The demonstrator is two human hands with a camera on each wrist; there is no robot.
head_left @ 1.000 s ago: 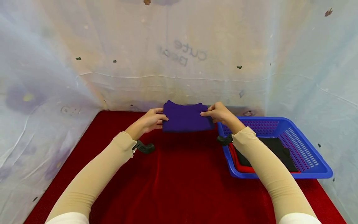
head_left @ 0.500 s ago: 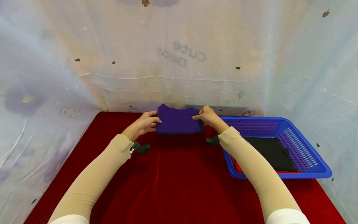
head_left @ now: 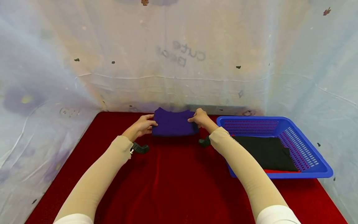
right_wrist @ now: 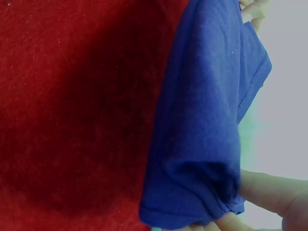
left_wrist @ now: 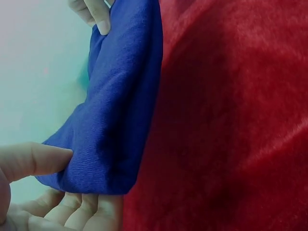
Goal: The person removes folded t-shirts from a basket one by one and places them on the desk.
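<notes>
Two arms in tan sleeves reach forward over a red velvet cloth (head_left: 179, 180). To the right sits a blue plastic basket (head_left: 307, 146) holding a black garment (head_left: 265, 152) on top of something red. Farther back, the left hand (head_left: 139, 127) and right hand (head_left: 199, 118) each pinch one end of a folded purple garment (head_left: 174, 126), thumb on top, fingers underneath. Compared with a second ago, garment and hands have shifted left and lower, away from the basket, close to the cloth by the back curtain (head_left: 179, 62).
</notes>
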